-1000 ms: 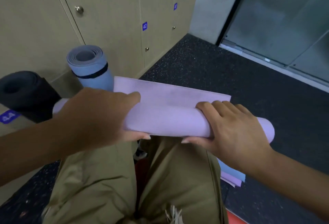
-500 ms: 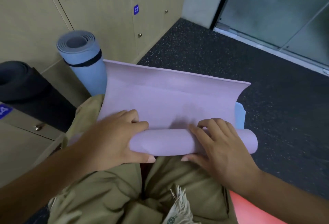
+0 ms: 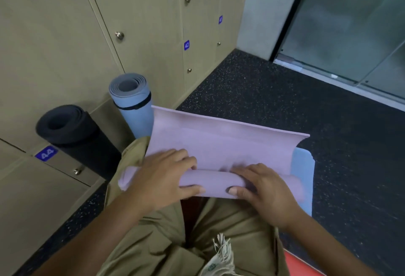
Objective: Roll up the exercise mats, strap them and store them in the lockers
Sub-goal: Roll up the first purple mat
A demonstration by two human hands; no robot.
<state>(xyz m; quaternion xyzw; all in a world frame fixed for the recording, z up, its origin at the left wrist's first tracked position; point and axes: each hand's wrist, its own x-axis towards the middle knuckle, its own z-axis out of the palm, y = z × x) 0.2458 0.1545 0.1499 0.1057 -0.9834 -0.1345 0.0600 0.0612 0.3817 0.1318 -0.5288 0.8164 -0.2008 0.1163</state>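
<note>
A lilac exercise mat (image 3: 221, 142) lies across my lap, its near end wound into a tight roll and its loose flap curving up away from me. My left hand (image 3: 162, 179) grips the roll's left part, fingers over the top and thumb underneath. My right hand (image 3: 260, 190) grips the right part the same way. A blue mat (image 3: 304, 177) shows under the lilac one at the right. Against the lockers (image 3: 65, 41) stand a rolled light-blue mat (image 3: 133, 104) with a black strap and a rolled black mat (image 3: 74, 135).
Beige locker doors with blue number tags 41, 42 and 44 line the left side. Dark speckled flooring (image 3: 274, 100) stretches to a glass door (image 3: 350, 23) at the right. A red mat corner (image 3: 302, 264) lies by my right leg.
The lilac mat has come down onto my lap and its loose flap has opened out longer. Both hands have kept their grip on the roll. The view has tilted up slightly.
</note>
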